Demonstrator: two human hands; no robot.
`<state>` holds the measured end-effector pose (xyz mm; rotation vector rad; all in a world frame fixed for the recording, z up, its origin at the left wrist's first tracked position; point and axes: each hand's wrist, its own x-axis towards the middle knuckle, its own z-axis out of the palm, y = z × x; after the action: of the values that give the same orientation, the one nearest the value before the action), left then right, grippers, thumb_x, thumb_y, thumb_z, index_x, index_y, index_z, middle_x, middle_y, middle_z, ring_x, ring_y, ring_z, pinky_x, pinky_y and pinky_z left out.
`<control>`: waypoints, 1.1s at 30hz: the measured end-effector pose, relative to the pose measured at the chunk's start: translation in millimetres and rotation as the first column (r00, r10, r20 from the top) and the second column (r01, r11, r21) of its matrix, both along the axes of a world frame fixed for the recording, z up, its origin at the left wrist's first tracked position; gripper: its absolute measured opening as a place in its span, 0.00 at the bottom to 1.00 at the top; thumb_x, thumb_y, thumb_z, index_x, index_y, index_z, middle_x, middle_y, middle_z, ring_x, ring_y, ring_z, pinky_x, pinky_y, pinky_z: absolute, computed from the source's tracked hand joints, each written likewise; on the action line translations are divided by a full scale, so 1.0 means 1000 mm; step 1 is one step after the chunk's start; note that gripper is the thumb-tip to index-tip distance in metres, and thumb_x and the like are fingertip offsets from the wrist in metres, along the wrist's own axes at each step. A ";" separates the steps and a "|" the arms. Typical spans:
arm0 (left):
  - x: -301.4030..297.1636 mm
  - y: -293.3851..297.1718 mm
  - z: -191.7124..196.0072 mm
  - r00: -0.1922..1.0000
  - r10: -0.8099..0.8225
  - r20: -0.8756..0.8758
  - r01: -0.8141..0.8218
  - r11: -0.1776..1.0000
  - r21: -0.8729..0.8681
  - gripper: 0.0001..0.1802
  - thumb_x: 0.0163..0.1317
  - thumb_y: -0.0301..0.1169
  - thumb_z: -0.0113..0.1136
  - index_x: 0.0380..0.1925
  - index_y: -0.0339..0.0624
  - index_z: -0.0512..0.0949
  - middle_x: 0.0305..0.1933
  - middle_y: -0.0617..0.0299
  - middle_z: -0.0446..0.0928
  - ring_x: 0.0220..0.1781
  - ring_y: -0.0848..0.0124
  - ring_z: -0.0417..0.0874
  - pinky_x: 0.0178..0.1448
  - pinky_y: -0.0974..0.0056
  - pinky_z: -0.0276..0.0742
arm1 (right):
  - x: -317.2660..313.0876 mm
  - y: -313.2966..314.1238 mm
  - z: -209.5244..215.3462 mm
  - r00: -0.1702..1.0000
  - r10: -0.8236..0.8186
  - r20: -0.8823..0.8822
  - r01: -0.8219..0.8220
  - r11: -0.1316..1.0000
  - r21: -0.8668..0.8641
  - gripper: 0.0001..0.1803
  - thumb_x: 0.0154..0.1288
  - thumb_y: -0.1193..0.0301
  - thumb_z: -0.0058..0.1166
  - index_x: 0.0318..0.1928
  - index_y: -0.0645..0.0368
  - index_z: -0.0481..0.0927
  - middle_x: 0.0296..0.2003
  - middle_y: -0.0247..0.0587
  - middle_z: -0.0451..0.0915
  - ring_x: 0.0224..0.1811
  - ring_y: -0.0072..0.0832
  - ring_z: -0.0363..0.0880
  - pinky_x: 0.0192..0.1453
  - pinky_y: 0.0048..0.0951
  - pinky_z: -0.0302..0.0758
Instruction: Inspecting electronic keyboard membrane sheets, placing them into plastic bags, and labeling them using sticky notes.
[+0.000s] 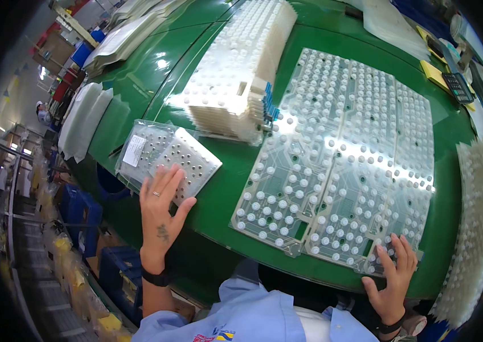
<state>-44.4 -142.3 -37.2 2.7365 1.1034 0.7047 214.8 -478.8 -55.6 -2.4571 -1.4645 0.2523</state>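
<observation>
My left hand point(160, 214) lies open, fingers stretched out, on the lower edge of a clear plastic bag point(153, 132). In or under the bag shows a pale sheet point(196, 159) dotted with small dark round spots, and a white label point(134, 150) sits at its left. On the right, several clear keyboard membrane sheets point(332, 165) with rows of white rubber domes are laid out side by side. The fingertips of my right hand point(392, 276) touch the near right corner of these sheets, fingers apart and gripping nothing.
A tall stack of domed sheets point(235, 74) stands on the green table point(218, 194), with a blue comb-like piece point(269, 102) at its corner. Another domed stack point(472, 228) lines the right edge. A calculator point(458, 86) lies back right. Blue crates point(80, 214) stand at left.
</observation>
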 end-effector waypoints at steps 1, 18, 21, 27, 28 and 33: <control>-0.006 0.003 -0.004 0.997 -0.017 -0.071 0.015 1.000 -0.024 0.24 0.57 0.33 0.63 0.54 0.38 0.76 0.63 0.50 0.71 0.69 0.52 0.66 0.71 0.51 0.54 | 0.001 -0.001 -0.002 1.000 -0.008 -0.015 0.009 0.998 0.065 0.31 0.52 0.59 0.59 0.57 0.56 0.74 0.65 0.54 0.63 0.68 0.52 0.57 0.69 0.51 0.51; 0.008 0.009 0.014 0.920 0.197 0.338 -0.193 0.980 -0.047 0.07 0.59 0.23 0.58 0.35 0.36 0.82 0.35 0.53 0.83 0.31 0.62 0.84 0.37 0.63 0.77 | -0.014 -0.009 -0.006 0.984 -0.177 0.025 0.141 0.857 0.495 0.10 0.53 0.76 0.52 0.37 0.60 0.81 0.47 0.46 0.77 0.58 0.48 0.69 0.59 0.44 0.67; 0.029 -0.044 0.026 0.887 0.082 0.455 -0.107 0.994 0.029 0.07 0.57 0.21 0.58 0.36 0.34 0.82 0.34 0.52 0.83 0.33 0.61 0.84 0.38 0.64 0.77 | -0.029 0.002 0.015 0.914 -0.005 -0.406 0.261 0.773 0.578 0.11 0.61 0.76 0.50 0.43 0.64 0.80 0.50 0.50 0.76 0.58 0.42 0.70 0.59 0.39 0.67; 0.119 -0.176 0.017 0.436 -0.854 0.282 0.898 0.433 -0.077 0.10 0.54 0.36 0.66 0.35 0.46 0.83 0.42 0.64 0.83 0.50 0.65 0.82 0.52 0.61 0.74 | -0.047 0.003 0.026 0.156 0.240 -0.958 0.576 0.766 0.286 0.23 0.73 0.64 0.44 0.59 0.70 0.71 0.53 0.49 0.77 0.54 0.29 0.74 0.59 0.27 0.69; 0.125 -0.180 0.017 0.320 -0.923 0.211 0.945 0.297 -0.134 0.13 0.55 0.41 0.66 0.37 0.48 0.84 0.46 0.65 0.82 0.55 0.65 0.79 0.57 0.59 0.70 | -0.039 -0.006 0.023 0.206 0.161 -0.965 0.545 0.800 0.250 0.22 0.74 0.64 0.42 0.58 0.70 0.72 0.51 0.48 0.78 0.51 0.26 0.75 0.56 0.24 0.71; 0.143 -0.180 0.010 0.463 -0.800 0.381 0.886 0.424 -0.187 0.16 0.56 0.37 0.66 0.44 0.45 0.83 0.47 0.59 0.80 0.51 0.58 0.78 0.54 0.58 0.71 | -0.031 -0.048 0.014 0.352 0.106 -0.930 0.421 0.869 0.258 0.14 0.70 0.69 0.50 0.48 0.67 0.80 0.40 0.37 0.82 0.39 0.17 0.76 0.44 0.21 0.74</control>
<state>98.9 -321.9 -26.8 2.3061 -0.2948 0.5286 183.6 -527.1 -41.8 -1.4812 -0.5999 0.9547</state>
